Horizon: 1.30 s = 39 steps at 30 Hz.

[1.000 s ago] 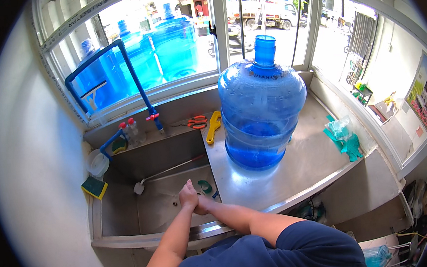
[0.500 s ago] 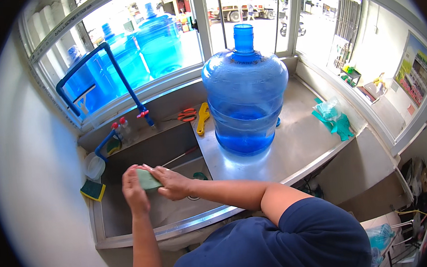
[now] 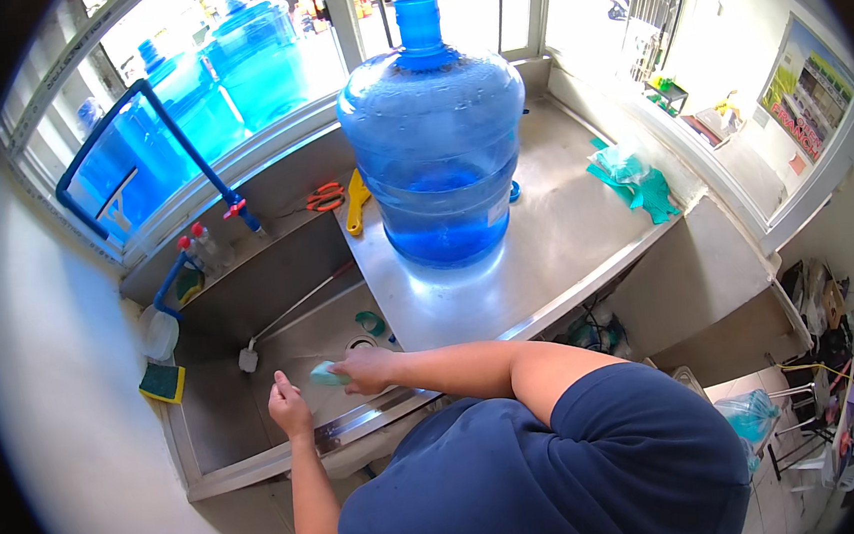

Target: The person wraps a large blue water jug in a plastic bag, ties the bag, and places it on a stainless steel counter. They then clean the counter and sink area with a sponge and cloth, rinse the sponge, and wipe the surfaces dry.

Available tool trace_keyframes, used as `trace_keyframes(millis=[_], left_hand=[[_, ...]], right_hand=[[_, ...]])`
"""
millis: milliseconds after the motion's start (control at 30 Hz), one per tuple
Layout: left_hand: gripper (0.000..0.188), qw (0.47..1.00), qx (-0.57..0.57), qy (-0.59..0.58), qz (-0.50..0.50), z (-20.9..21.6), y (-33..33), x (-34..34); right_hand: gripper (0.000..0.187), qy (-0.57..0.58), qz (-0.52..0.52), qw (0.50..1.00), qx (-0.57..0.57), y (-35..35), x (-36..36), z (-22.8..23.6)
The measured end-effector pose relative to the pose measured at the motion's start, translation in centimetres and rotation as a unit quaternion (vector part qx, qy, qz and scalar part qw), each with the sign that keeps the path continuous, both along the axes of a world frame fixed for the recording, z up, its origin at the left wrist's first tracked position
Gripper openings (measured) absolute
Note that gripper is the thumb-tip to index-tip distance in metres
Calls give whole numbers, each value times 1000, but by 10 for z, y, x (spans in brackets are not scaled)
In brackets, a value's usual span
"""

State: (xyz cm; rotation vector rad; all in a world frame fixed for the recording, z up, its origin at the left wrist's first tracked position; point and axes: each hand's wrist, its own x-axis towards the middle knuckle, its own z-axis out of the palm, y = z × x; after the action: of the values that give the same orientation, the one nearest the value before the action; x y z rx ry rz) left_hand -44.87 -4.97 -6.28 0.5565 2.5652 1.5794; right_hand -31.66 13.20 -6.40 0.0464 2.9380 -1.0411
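My right hand [image 3: 365,372] is closed on a pale green, sponge-like pad [image 3: 328,373] over the near part of the steel sink [image 3: 209,425]. Just left of it, my left hand [image 3: 290,406] is raised with its fingers curled and no object showing in them; it is apart from the pad. Below and beyond my hands, a long-handled brush with a white head [image 3: 248,359] leans in the basin. A small green ring-shaped piece [image 3: 370,323] lies near the drain [image 3: 361,342].
A large blue water jug [image 3: 435,156] stands upright on the steel counter [image 3: 563,216]. Behind the sink lie a yellow wrench-like tool [image 3: 357,204] and orange-handled scissors [image 3: 325,197]. A yellow-green scouring sponge [image 3: 162,382] sits on the left rim; teal gloves [image 3: 647,191] lie right.
My hands have parted, and the pad has left my left hand and stays in my right. Both hands have come nearer to me. The view has shifted, uncovering the brush head.
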Motion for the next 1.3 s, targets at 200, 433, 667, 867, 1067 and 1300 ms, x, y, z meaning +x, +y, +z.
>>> trace_keyframes(millis=[200, 433, 667, 867, 1067, 1300], left_hand=[[42, 991, -117, 40, -44, -14, 17, 27], [37, 960, -202, 128, -142, -6, 32, 88], [38, 947, -287, 97, -105, -1, 64, 137], [45, 926, -347, 148, -11, -1, 86, 168], [43, 924, -364, 115, 25, 6, 92, 171], [43, 921, -375, 96, 47, 9, 96, 172]], right_hand=[[48, -126, 16, 989, -72, 42, 36, 27], [56, -178, 43, 932, -313, 175, 148, 82], [41, -194, -188, 948, -169, 384, 301, 133], [42, -1, -270, 957, 109, 487, 232, 114], [56, 47, -211, 946, 241, 500, 85, 64], [47, -12, -238, 966, 96, 506, 28, 5]])
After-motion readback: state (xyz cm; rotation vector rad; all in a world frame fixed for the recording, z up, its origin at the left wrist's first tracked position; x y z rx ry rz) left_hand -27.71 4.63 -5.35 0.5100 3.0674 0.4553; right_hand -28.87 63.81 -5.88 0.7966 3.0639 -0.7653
